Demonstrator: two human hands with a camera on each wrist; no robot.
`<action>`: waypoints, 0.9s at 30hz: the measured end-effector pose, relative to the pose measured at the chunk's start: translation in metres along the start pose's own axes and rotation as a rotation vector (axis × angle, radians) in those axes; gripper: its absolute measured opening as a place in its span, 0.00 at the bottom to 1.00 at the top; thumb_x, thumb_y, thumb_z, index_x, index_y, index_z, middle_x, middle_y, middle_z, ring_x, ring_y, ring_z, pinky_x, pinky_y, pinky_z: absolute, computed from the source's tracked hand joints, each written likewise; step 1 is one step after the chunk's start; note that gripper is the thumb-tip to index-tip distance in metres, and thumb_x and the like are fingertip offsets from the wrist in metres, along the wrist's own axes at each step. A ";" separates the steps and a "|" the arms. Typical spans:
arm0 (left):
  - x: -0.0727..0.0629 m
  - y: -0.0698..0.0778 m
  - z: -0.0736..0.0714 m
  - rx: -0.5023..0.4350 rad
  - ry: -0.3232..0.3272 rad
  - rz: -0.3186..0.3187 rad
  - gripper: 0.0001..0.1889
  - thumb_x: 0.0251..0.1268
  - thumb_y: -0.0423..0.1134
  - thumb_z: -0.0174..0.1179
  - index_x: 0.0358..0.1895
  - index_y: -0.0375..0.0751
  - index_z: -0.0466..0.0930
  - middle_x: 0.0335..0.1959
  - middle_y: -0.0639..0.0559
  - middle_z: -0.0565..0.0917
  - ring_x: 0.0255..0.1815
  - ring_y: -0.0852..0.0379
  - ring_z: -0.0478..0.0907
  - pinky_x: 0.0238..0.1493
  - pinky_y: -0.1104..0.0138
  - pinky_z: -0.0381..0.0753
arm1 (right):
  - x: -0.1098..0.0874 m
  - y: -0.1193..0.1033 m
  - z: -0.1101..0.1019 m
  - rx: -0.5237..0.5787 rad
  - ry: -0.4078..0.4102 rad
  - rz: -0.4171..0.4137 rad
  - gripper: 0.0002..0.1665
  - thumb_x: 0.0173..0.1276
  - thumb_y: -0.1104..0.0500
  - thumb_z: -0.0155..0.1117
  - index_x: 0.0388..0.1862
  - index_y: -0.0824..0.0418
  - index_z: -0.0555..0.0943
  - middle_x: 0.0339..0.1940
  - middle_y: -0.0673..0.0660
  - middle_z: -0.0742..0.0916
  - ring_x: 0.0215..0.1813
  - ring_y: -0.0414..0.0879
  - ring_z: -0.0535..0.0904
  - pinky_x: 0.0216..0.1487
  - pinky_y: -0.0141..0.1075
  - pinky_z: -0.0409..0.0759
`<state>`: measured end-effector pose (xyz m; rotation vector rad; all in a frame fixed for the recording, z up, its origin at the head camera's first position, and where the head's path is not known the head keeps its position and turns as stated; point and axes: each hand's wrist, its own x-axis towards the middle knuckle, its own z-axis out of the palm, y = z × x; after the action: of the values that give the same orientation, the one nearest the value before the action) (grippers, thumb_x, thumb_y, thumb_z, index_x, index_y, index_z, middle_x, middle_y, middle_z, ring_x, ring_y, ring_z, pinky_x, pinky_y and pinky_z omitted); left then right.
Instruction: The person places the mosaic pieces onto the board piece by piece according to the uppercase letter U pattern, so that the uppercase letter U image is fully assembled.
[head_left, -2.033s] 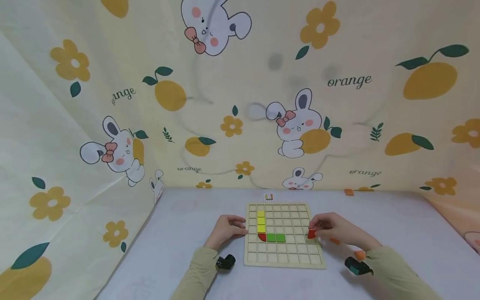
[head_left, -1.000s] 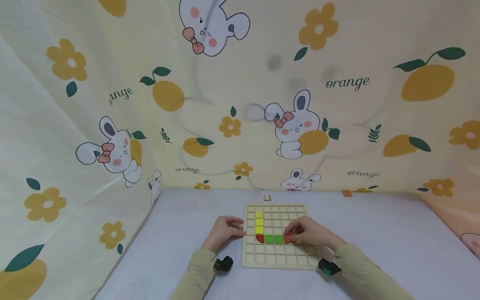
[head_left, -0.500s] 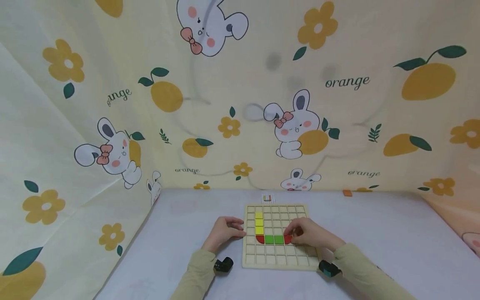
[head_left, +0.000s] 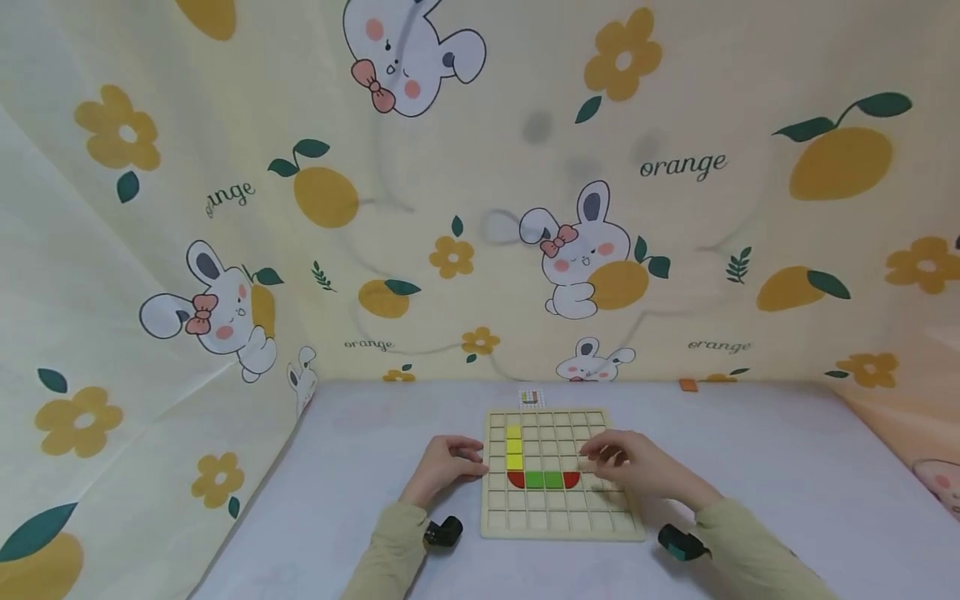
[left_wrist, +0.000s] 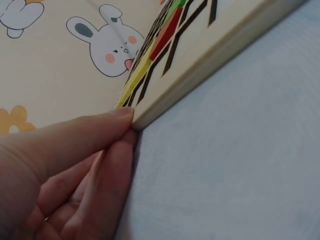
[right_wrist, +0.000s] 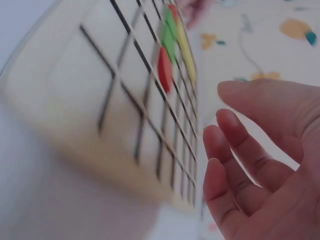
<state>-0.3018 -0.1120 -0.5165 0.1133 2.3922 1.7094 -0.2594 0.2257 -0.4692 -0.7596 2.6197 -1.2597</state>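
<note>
A wooden grid board [head_left: 562, 522] lies on the table. Yellow square tiles [head_left: 513, 446] form a column on it, ending at a rounded red tile [head_left: 516, 481]; green tiles [head_left: 543, 480] continue the row to a second rounded red tile [head_left: 572, 480]. My left hand [head_left: 442, 468] holds the board's left edge, its thumb [left_wrist: 107, 122] at the top rim and a finger against the side in the left wrist view. Over the board's right part hovers my right hand [head_left: 637, 468], fingers loosely bent and nothing between them; the right wrist view shows its fingertips apart from the thumb.
A small card [head_left: 531, 397] with a coloured pattern lies behind the board. Near the table's back edge is an orange piece [head_left: 687, 385]. A printed cloth [head_left: 480, 292] hangs at the back and sides.
My right hand brought the red tile from the right edge to the end of the green row, let it go and drew back slightly right. The left hand stayed at the board's edge.
</note>
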 end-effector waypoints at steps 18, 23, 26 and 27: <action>-0.003 -0.002 -0.005 -0.001 0.013 -0.012 0.21 0.44 0.29 0.75 0.46 0.34 0.82 0.30 0.48 0.82 0.29 0.56 0.80 0.33 0.65 0.84 | -0.102 0.063 -0.076 0.037 -0.064 0.189 0.25 0.62 0.57 0.69 0.56 0.67 0.77 0.52 0.62 0.82 0.48 0.38 0.76 0.42 0.30 0.77; -0.001 -0.004 -0.004 -0.009 0.007 -0.005 0.21 0.43 0.30 0.75 0.45 0.34 0.83 0.30 0.48 0.82 0.29 0.56 0.80 0.32 0.65 0.84 | -0.114 0.075 -0.075 0.047 -0.121 0.192 0.26 0.61 0.58 0.70 0.55 0.67 0.76 0.52 0.61 0.82 0.47 0.35 0.75 0.43 0.28 0.75; 0.000 -0.004 -0.003 -0.020 0.004 0.003 0.20 0.43 0.29 0.75 0.45 0.34 0.83 0.30 0.48 0.82 0.29 0.56 0.80 0.32 0.65 0.84 | -0.116 0.078 -0.075 0.058 -0.147 0.187 0.24 0.62 0.58 0.69 0.55 0.66 0.76 0.52 0.59 0.81 0.47 0.34 0.74 0.44 0.25 0.73; 0.000 -0.003 -0.002 -0.025 0.003 0.002 0.20 0.43 0.29 0.75 0.45 0.34 0.83 0.30 0.48 0.82 0.29 0.56 0.80 0.32 0.65 0.84 | -0.116 0.078 -0.075 0.056 -0.153 0.187 0.24 0.62 0.58 0.69 0.55 0.66 0.76 0.51 0.59 0.81 0.47 0.34 0.74 0.44 0.25 0.73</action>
<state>-0.3024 -0.1151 -0.5190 0.1100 2.3733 1.7408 -0.2140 0.3767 -0.4914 -0.5621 2.4571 -1.1691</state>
